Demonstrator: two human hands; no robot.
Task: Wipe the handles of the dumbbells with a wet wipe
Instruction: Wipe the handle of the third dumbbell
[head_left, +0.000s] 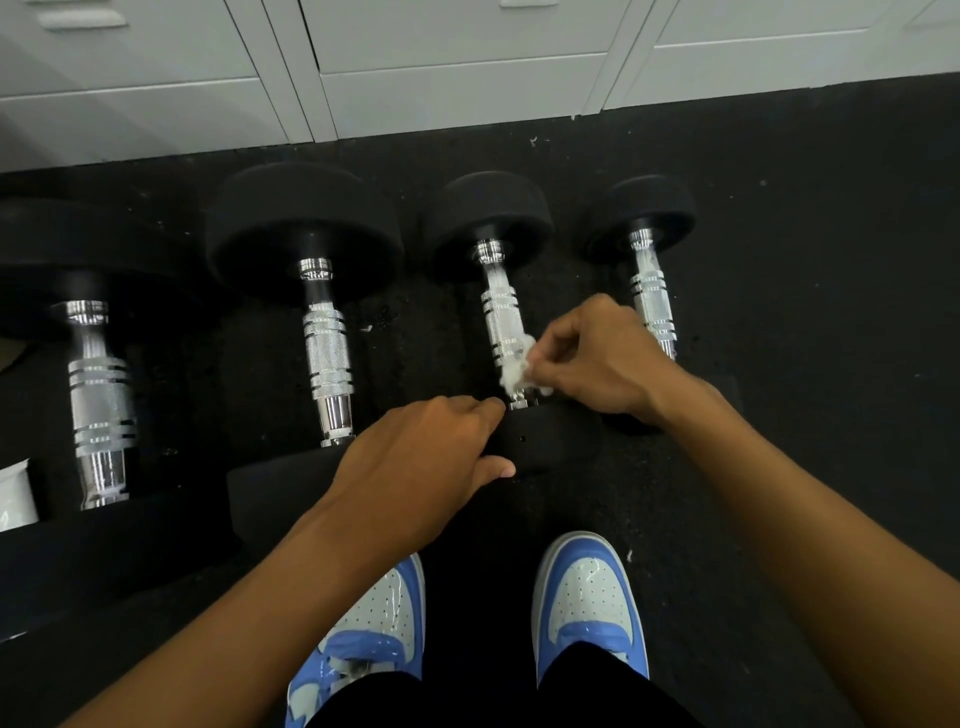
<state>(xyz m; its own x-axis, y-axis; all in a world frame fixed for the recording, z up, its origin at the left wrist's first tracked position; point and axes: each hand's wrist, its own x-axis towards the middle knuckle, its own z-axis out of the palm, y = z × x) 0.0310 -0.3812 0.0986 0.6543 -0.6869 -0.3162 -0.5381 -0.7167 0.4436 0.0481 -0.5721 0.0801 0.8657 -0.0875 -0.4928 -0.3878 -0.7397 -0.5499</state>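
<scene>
- Black rubber flooring (779, 218) runs up to pale cabinets (415, 78) at its far edge, and we crouch over four dumbbells lined up side by side.
- We are on the third dumbbell (501, 312) from the left, at the near end of its chrome handle; which other handles are done we cannot tell.
- Our right hand (597, 358) pinches the crumpled wet wipe (514, 371) against that handle, fingers curled.
- Our left hand (431, 457) rests on the near black weight (550, 436), fingers bent over it, steadying.
- Blue shoes (587, 597) sit at the near edge.
</scene>
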